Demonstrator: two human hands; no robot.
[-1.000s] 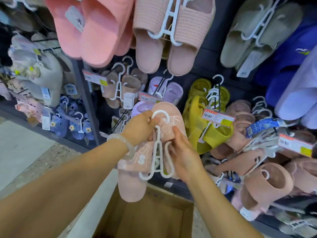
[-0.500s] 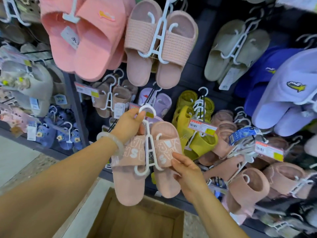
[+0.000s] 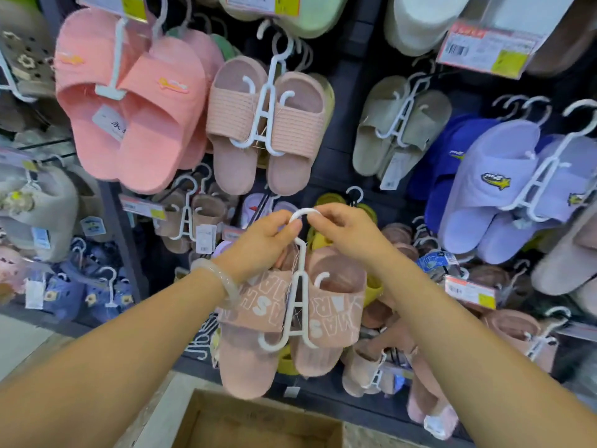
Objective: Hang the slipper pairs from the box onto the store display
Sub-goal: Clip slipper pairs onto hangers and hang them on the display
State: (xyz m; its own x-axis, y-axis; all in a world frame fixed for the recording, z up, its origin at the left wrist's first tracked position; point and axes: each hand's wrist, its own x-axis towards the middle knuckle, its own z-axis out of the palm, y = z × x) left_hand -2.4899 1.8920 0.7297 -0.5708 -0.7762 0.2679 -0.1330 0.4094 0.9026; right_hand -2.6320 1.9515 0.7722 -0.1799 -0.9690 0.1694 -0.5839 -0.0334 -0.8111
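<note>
Head view: pink slipper pair (image 3: 290, 315) hung on white hanger (image 3: 298, 295), long axis vertical, hook (image 3: 302, 214) topmost. Hook pinched by left hand (image 3: 261, 244) and right hand (image 3: 349, 236), both closed on it. Pair held before display (image 3: 339, 176), above box (image 3: 258, 425); peg judged beyond hook, equally near both hands.

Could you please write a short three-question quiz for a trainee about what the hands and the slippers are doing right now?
1. True or false: both hands grip the hook of the white hanger.
2. Which wrist wears the pale bangle? A) left B) right
3. Fill in: the cardboard box sits ____ the held pink slippers.

Key
1. True: the left hand and the right hand pinch the hook at the top.
2. A
3. below
</note>
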